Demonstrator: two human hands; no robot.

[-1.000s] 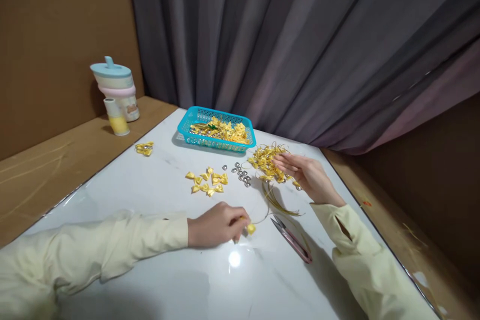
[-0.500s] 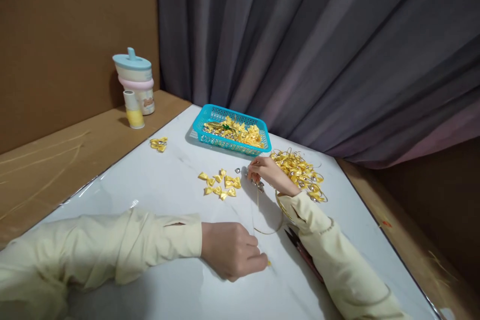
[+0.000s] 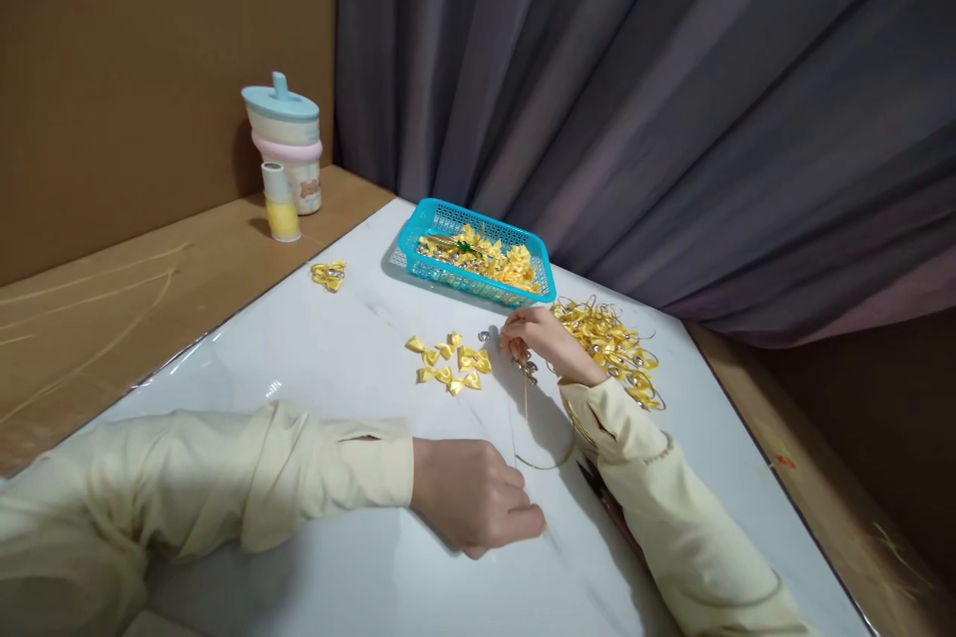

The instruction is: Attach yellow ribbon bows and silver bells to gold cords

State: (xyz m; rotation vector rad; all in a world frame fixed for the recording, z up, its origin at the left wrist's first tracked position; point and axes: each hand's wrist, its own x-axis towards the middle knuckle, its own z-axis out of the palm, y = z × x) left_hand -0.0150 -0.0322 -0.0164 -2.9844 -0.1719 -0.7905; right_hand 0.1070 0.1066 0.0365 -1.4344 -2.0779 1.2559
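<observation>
My left hand (image 3: 479,498) is closed low over the white table (image 3: 418,577), with a tiny yellow tip showing by its fingertips; the rest of what it pinches is hidden. Farther up, my right hand (image 3: 545,340) has its fingers bent down and pinched together over several small silver charms (image 3: 529,368). What lies between those fingers is not clear. A thin gold cord (image 3: 549,468) curves below that hand. To its left lie several yellow satin bows (image 3: 474,358) and one loose silver charm (image 3: 484,335).
Behind the bows stands a blue mesh basket (image 3: 478,289) with yellow bows and silver pieces. A pile of bows on gold cords (image 3: 612,348) lies right. Dark-bladed scissors (image 3: 594,483) are partly under my right forearm. A cup (image 3: 288,144) and bottle (image 3: 281,209) stand left.
The view has shifted slightly, so everything appears a little farther right. Both hands keep nearly the same pose and place on the table.
</observation>
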